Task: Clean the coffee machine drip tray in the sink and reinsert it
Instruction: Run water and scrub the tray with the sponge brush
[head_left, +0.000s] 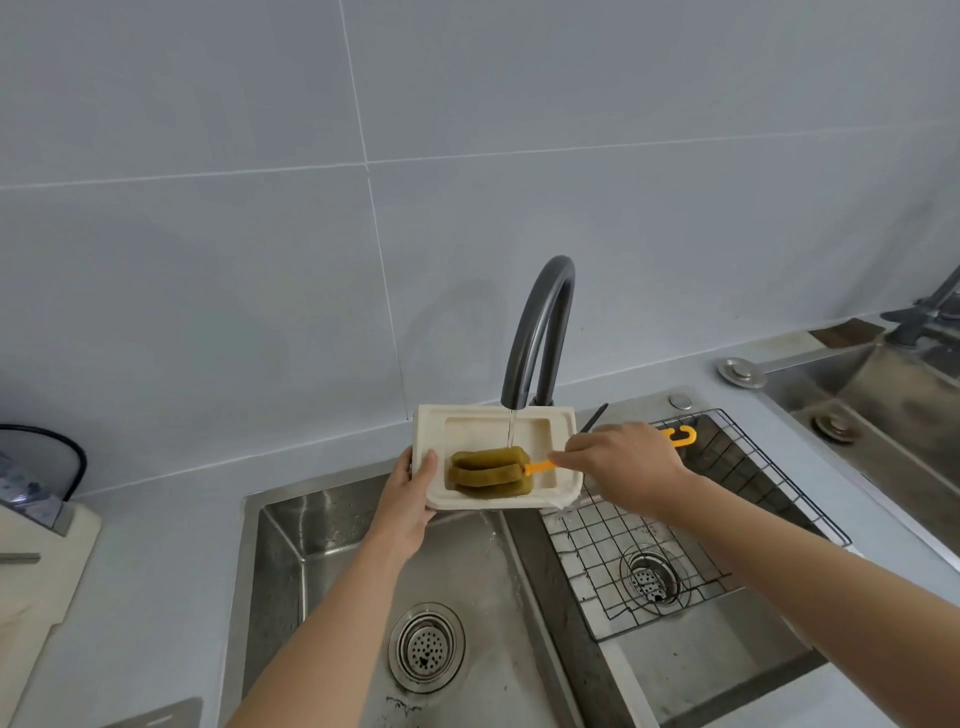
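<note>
Two hands: left (410, 499) grips tray (432, 422) edge, right (623, 462) brush (488, 470).

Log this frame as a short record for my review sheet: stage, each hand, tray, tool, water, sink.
stage: scrubbing; tray not yet reinserted
left hand: grips the drip tray by its left edge, thumb on the rim
right hand: holds the sponge brush by its orange handle
drip tray: cream, held above the sink under the faucet
sponge brush: green head lying inside the tray
water: thin stream falling into the tray
sink: two basins, wire rack in the right one
</note>
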